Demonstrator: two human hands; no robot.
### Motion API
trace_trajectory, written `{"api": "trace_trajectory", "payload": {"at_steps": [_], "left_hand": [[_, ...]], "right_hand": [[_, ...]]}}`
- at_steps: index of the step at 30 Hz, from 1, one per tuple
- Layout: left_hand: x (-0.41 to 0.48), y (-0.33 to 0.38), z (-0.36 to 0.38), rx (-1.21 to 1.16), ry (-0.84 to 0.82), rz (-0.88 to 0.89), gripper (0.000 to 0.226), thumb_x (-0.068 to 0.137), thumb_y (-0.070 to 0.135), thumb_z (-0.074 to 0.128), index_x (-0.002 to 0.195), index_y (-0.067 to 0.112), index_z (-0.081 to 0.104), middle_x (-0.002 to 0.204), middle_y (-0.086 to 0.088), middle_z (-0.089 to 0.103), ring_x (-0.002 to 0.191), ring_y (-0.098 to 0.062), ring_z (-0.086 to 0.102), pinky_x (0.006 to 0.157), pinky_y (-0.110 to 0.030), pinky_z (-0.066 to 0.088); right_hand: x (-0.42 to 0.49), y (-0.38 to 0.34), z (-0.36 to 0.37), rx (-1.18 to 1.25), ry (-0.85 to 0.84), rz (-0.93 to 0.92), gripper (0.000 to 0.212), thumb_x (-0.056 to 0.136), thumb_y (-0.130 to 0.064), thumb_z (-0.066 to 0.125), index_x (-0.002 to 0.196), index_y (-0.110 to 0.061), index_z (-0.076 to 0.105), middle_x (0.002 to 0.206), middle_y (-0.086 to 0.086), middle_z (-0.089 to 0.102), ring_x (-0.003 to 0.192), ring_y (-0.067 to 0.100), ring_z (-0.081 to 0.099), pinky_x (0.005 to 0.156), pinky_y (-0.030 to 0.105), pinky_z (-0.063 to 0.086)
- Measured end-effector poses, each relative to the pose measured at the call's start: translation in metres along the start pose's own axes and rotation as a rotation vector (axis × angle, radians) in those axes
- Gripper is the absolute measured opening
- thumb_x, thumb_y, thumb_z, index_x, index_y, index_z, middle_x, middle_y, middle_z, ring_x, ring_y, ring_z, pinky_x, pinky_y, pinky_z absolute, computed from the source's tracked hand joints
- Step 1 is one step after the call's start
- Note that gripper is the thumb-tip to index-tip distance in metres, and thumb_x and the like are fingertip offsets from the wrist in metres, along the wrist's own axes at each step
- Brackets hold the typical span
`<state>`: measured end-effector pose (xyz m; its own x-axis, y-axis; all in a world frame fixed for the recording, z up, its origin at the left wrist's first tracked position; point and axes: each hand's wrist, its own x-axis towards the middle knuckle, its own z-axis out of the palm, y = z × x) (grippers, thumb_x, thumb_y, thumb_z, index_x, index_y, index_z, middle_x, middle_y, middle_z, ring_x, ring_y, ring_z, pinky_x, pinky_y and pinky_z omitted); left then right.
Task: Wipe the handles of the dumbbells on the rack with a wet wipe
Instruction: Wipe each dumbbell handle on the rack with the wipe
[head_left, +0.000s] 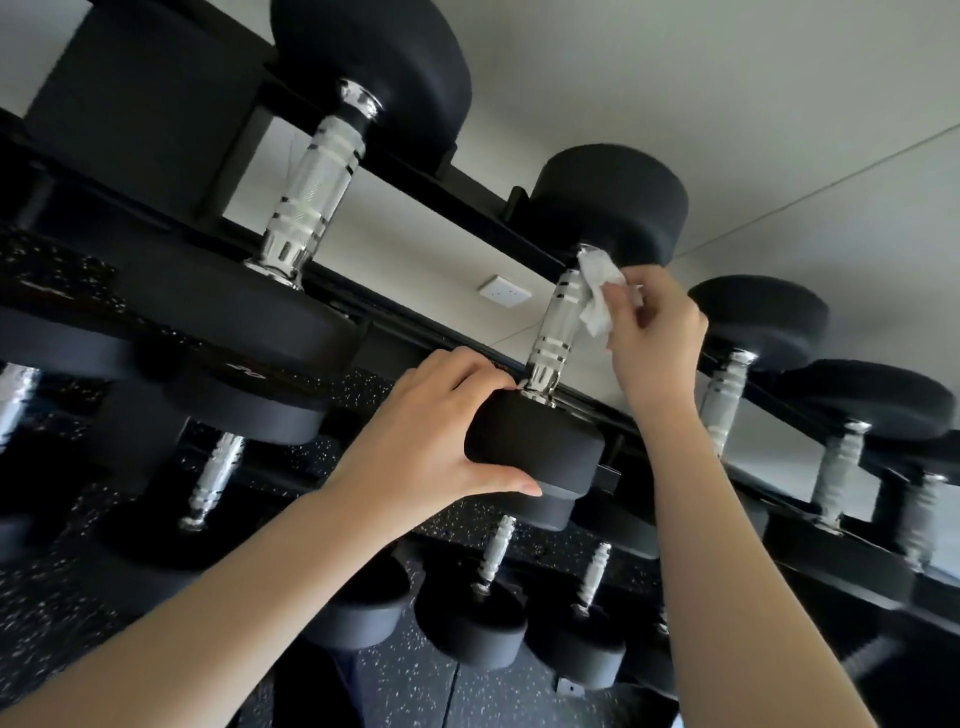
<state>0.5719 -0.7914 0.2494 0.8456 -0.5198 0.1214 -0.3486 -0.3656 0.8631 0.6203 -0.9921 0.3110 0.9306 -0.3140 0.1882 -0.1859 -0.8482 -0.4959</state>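
Mid-wipe at frame centre: my left hand (415, 431) grips the dumbbell's (550, 332) near head, my right hand (652, 338) pinches the wet wipe (597, 288) against the handle's (558, 317) top; next, probably drag it down.

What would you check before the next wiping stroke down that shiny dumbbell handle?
1. White wet wipe pinched in the right hand: ok.
2. Wipe touching the ribbed chrome handle near its far end: ok.
3. Left hand gripping the black round weight head nearest the person, steadying the dumbbell: ok.
4. Middle of the handle bare for the stroke: ok.
5. Wipe damp enough: cannot tell.
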Motion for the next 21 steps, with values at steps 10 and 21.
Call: {"api": "trace_trajectory", "payload": {"at_steps": [10,21], "left_hand": [[0.023,0.058,0.021,0.269,-0.057,0.192,0.071,0.078,0.07,0.045,0.119,0.014,0.061,0.113,0.002,0.057,0.107,-0.018,0.053,0.096,-0.037,0.039],[0.05,0.134,0.14,0.43,-0.118,0.206,0.065,0.084,0.063,0.038,0.12,0.015,0.062,0.111,0.001,0.06,0.101,-0.018,0.057,0.084,-0.035,0.049]], "right_hand": [[-0.044,0.035,-0.066,0.06,0.088,0.008,0.006,0.091,-0.021,0.058,0.089,-0.018,0.063,0.061,0.005,0.055,0.053,0.016,0.045,0.05,0.021,0.035],[-0.056,0.159,-0.143,0.161,0.183,0.112,0.006,0.092,-0.021,0.057,0.089,-0.025,0.061,0.068,0.003,0.06,0.063,0.028,0.055,0.058,0.05,0.052]]}}
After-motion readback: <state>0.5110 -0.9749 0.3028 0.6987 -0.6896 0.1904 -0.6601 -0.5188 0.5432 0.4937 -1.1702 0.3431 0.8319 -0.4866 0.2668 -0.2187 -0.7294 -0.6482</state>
